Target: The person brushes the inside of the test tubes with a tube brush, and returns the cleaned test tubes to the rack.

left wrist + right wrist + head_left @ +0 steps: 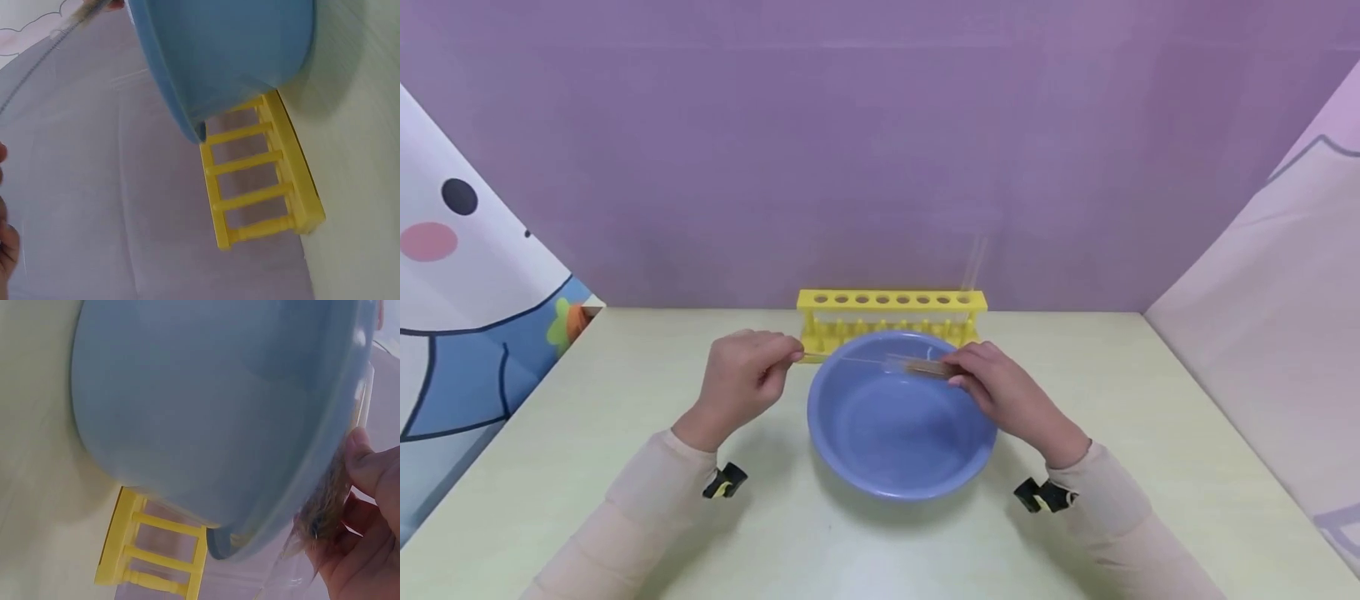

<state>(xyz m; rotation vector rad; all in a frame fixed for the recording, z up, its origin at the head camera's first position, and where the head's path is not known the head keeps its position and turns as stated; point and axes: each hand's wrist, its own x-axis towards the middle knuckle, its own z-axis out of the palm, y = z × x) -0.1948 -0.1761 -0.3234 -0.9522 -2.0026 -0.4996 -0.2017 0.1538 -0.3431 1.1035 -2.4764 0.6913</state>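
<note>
The left hand (747, 377) pinches the end of a thin wire handle (850, 359) left of the blue basin (898, 425). In the left wrist view the wire (37, 65) looks twisted and runs to pale bristles (87, 11). Over the basin's back right rim, the right hand (1009, 398) grips clear tubing and a brown bristly part (927, 368). From the right wrist, the brown bristles (328, 503) appear to lie inside or against clear material, with the right hand's thumb and fingers (378, 525) around it. Exactly how bristles and tube meet is blurred.
Behind the basin stands a yellow rack (891, 300) with a row of round holes. Clear upright tubes (974, 265) rise from its right end. A purple backdrop (880, 150) closes off the table's (647, 367) back, with printed panels at both sides.
</note>
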